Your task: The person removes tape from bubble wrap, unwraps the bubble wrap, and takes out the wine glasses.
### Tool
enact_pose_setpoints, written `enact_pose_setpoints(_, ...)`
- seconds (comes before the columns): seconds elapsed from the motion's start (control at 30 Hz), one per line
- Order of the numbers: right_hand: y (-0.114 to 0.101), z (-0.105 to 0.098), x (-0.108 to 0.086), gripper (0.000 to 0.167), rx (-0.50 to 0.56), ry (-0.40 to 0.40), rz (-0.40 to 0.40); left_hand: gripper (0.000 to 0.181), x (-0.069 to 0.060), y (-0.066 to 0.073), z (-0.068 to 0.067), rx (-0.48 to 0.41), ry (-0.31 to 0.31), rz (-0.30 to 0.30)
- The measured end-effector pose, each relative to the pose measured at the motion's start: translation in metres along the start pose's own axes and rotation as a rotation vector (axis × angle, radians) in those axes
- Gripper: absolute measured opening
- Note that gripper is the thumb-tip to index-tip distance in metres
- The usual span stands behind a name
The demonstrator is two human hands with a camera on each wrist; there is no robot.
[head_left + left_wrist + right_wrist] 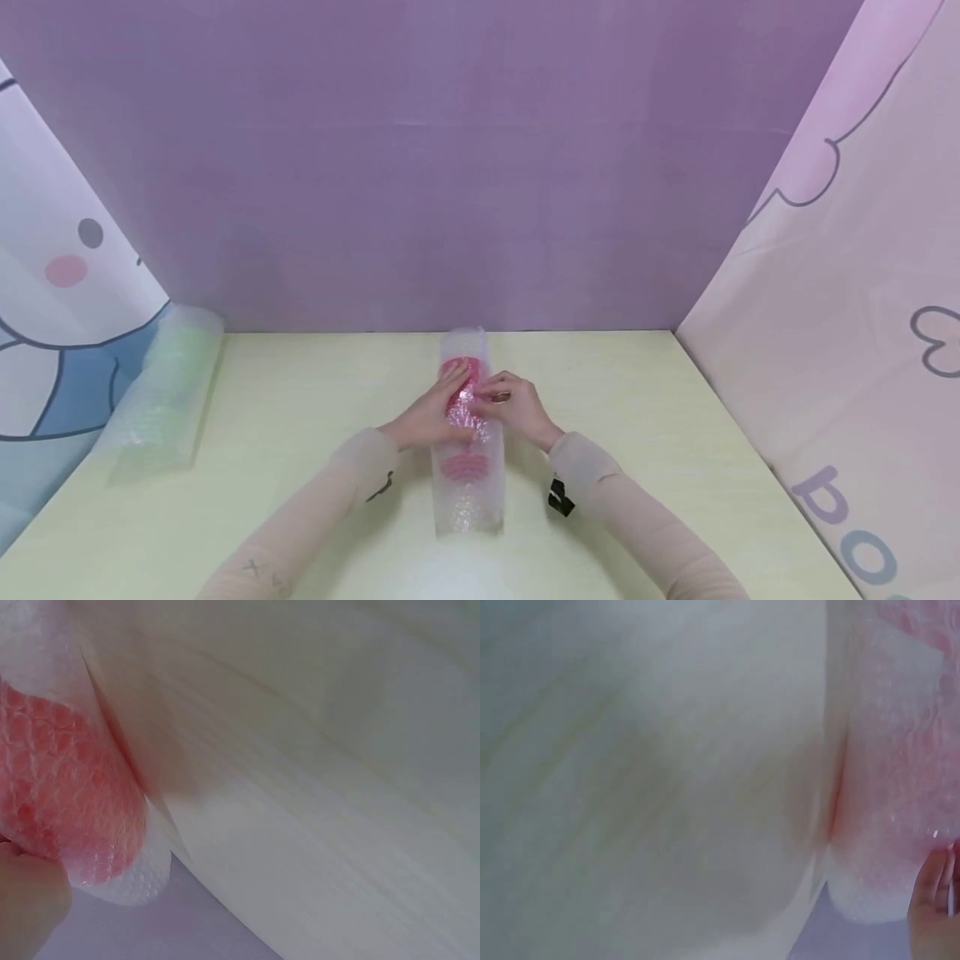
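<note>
A pink cylindrical thing (465, 468) shows through a roll of clear bubble wrap (467, 515), which lies lengthwise on the table. My left hand (433, 414) rests across the roll from the left, thumb and fingers spread over it. From the right, my right hand (520, 407) has its fingers bent at the upper part of the roll, pinching the wrap. In the right wrist view, a matte strip (911, 667) lies over the bubbles, and fingertips touch the wrap lower down. The left wrist view has the pink thing (67, 780) under the bubbles beside part of the hand.
Another bubble-wrapped roll, pale green (168, 387), lies at the table's left edge. The pale yellow table (315, 367) meets a purple backdrop (450, 167) behind. Printed panels (847, 333) stand along both sides.
</note>
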State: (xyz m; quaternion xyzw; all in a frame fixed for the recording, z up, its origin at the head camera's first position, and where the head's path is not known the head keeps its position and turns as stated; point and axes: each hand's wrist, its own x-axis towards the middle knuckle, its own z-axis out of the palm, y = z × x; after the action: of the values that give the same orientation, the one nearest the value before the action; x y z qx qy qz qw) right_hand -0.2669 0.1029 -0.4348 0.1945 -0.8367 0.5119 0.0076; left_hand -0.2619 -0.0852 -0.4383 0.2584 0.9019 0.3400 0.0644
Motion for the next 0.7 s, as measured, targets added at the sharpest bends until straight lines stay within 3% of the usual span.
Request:
enact_pose_setpoints(0.17, 0.004, -0.004, 0.003, 0.029, 0.036, -0.068, 0.029, 0.107, -0.001, 0.002, 0.0, 0.0, 0.0, 0.014)
enact_pose_setpoints(0.27, -0.006, -0.005, 0.003, 0.028, 0.034, -0.1, 0.034, 0.106, -0.002, 0.001, 0.001, 0.004, 0.008, 0.023)
enact_pose_setpoints(0.7, 0.004, -0.005, 0.01, 0.018, 0.067, -0.066, 0.087, 0.104, -0.002, -0.002, 0.003, -0.016, 0.014, 0.011)
